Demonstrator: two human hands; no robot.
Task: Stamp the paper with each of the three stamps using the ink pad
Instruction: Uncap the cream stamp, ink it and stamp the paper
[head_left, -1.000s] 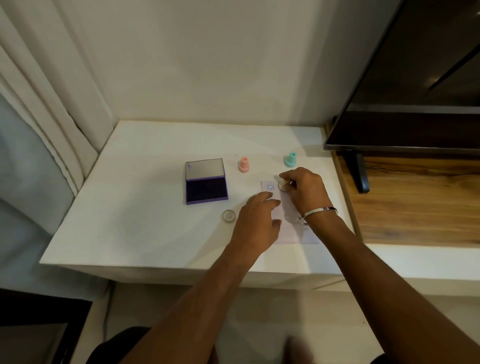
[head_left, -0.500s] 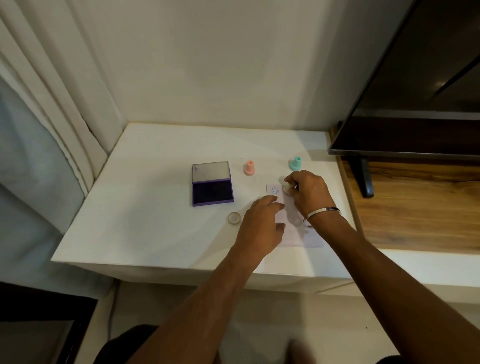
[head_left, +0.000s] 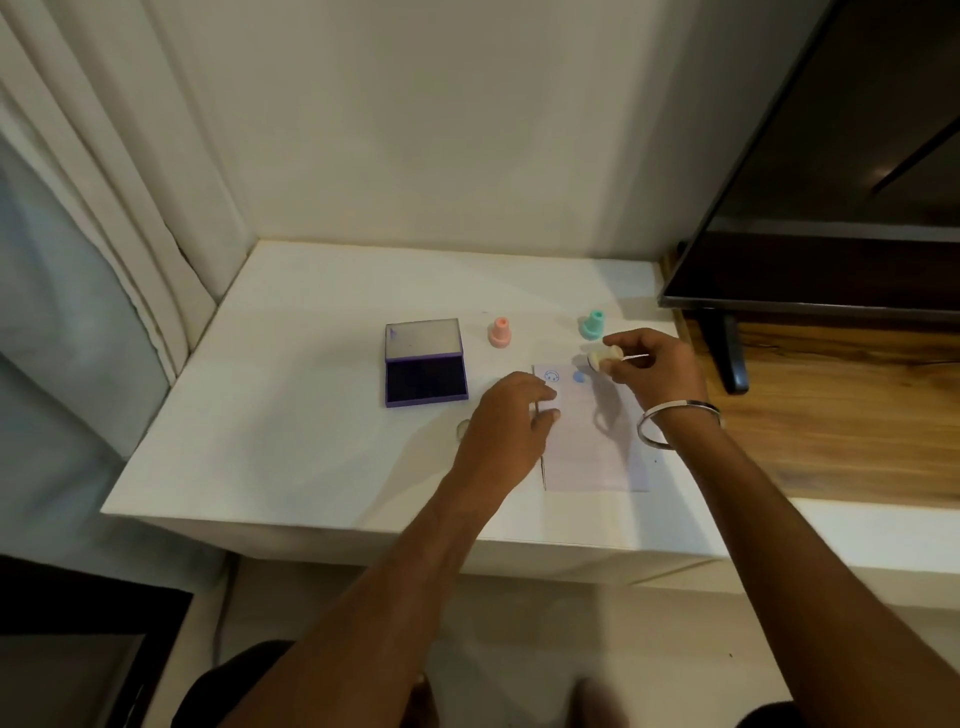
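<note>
I see white bench (head_left: 291, 415). Paper (head_left: 592, 436) lies near front right edge, two blue stamp marks (head_left: 551, 376) at its far end. My left hand (head_left: 506, 431) rests flat on paper's left edge, fingers loose, clamped on nothing. My right hand (head_left: 657, 371) hovers above paper's far end, grip closed on cream stamp (head_left: 602, 358), tilted sideways. Open ink pad (head_left: 425, 364) sits mid-bench, left of paper. Pink stamp (head_left: 500, 332) and teal stamp (head_left: 592, 325) stand upright beyond paper, well apart.
</note>
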